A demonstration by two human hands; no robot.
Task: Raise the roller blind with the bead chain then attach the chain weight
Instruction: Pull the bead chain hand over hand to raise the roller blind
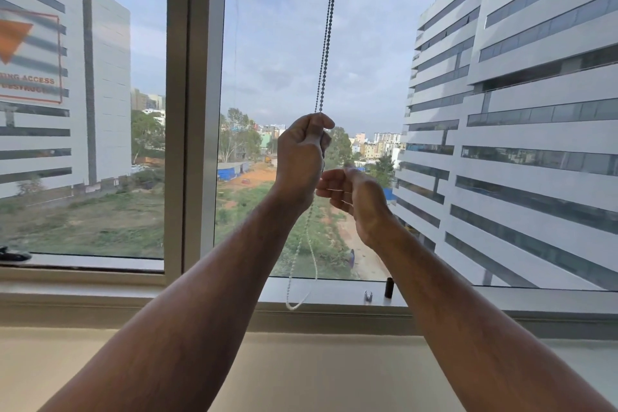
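— Where do we have the bead chain (326, 43) right now?

— It drops in two strands from the top centre of the frame, dark against the sky, straight into our left hand (299, 157). That hand is clenched into a fist around it, just above the middle of the picture, thumb pressed over the top where the strands enter.

— And below the fist?

— The chain comes out under the wrist and hangs on as a pale loop, its bottom curve lying in front of the window sill (334, 293) in the lower centre.

— What about our right hand (354, 192)?

— It sits just right of and a little lower than the left, fingers curled loosely toward the chain. It is blurred, so we cannot tell whether it is actually pinching a strand or only cupped next to it.

— Anything on the sill?

— Two small pieces stand side by side to the right of the loop: a short silvery piece (368, 296) and a taller dark cylinder (388, 288). We cannot say for sure what they are. At the far left edge a dark object (13, 256) rests on the sill of the neighbouring pane.
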